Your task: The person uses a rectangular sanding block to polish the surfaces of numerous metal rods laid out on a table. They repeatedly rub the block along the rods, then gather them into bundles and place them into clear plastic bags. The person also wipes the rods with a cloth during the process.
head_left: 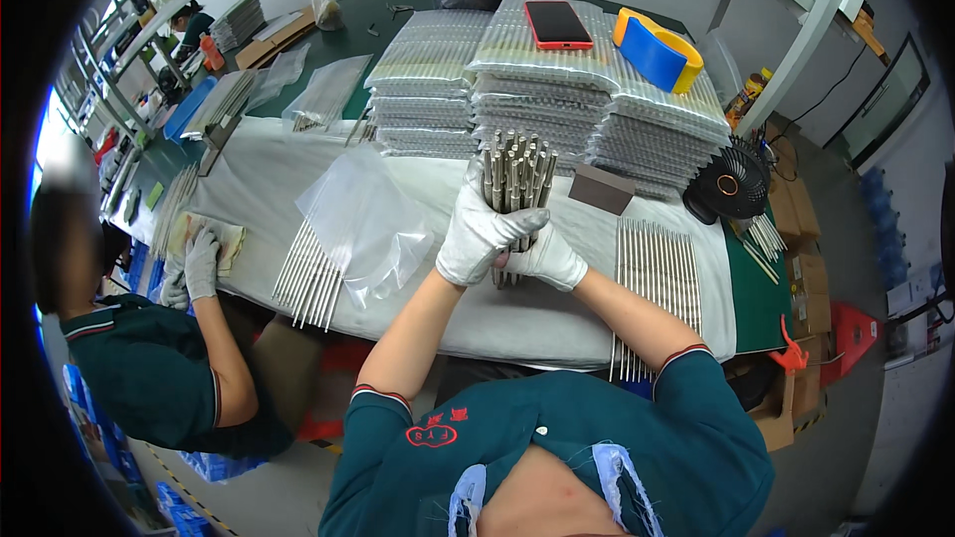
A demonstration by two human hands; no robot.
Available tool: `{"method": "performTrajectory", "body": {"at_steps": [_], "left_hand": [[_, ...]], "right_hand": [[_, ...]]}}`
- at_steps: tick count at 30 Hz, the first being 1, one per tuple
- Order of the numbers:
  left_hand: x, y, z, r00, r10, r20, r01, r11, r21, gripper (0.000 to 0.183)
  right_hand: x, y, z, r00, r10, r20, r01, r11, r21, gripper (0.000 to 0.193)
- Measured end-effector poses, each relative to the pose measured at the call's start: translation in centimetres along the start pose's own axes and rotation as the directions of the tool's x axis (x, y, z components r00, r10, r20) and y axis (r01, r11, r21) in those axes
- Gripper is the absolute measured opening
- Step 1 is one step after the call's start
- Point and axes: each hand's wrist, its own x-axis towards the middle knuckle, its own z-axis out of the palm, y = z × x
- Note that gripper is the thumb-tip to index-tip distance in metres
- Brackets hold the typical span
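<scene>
Gloved fingers of the left hand (472,237) wrap a bundle of metal rods (517,177), the right hand (552,259) gripping it just below — held near upright above the pale cloth (468,328) on the table (752,298). Its tops stand uneven, so an even squeeze from both sides should stop single rods slipping. Rightward, a row of rods (659,254) lies flat.

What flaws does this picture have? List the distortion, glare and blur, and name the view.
Head view: the cloth bows along its near edge, and the corners go black; head view: pale glare streaks the nearest bag, with small glints on the rod bundle; head view: the co-worker's head is blurred, while the bundle looks fairly sharp.
</scene>
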Motion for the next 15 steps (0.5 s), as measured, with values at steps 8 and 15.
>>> {"method": "performTrajectory", "body": {"at_steps": [8,15], "left_hand": [[-1.3,-1.0,0.5,0.998,0.057,-0.003,-0.045,0.815,0.578,0.048],[-4.5,-1.3,0.4,0.818,0.442,0.367,-0.513,0.274,0.814,0.041]], "right_hand": [[0.3,6.5,-1.5,0.959,-0.231,0.162,0.281,0.829,-0.484,0.067],[-0.8,8.6,-0.9,0.842,-0.434,0.320,0.538,0.631,-0.560,0.059]]}}
